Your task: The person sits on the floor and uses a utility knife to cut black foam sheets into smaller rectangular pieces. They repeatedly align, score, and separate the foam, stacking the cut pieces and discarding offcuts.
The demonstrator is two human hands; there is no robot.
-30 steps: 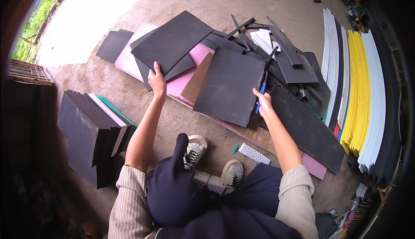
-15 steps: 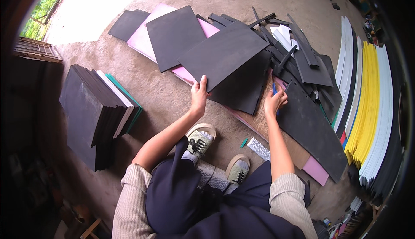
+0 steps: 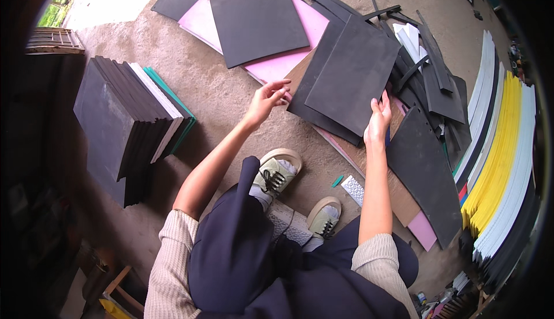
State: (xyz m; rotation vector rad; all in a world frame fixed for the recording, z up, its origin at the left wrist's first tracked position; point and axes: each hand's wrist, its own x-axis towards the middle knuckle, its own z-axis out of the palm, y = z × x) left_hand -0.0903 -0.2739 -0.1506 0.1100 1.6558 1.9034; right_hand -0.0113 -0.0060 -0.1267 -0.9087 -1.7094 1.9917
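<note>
My right hand (image 3: 378,120) grips the lower right corner of a black foam sheet (image 3: 353,59), thumb on top. A bit of a blue tool (image 3: 388,139) shows beside that hand; most of it is hidden. The held sheet lies tilted over another black sheet (image 3: 309,97), overlapping most of it. My left hand (image 3: 270,101) hovers just left of these sheets, holding nothing, its fingers apart and slightly bent. Beneath the sheets is a brown board (image 3: 398,195). On its right rests a long tapered black piece (image 3: 424,175) with small notches along one edge.
A square black sheet (image 3: 257,22) lies over pink sheets (image 3: 193,16) at the far left. Black strips and white scraps (image 3: 408,39) are heaped at the far right. Stacked sheets (image 3: 124,123) stand on the left; yellow sheets (image 3: 496,152) and white ones line the right.
The upper black sheet has turned more upright and shifted right, uncovering more of the square sheet. My left hand has let go of it; my right hand has moved onto its lower right corner.
</note>
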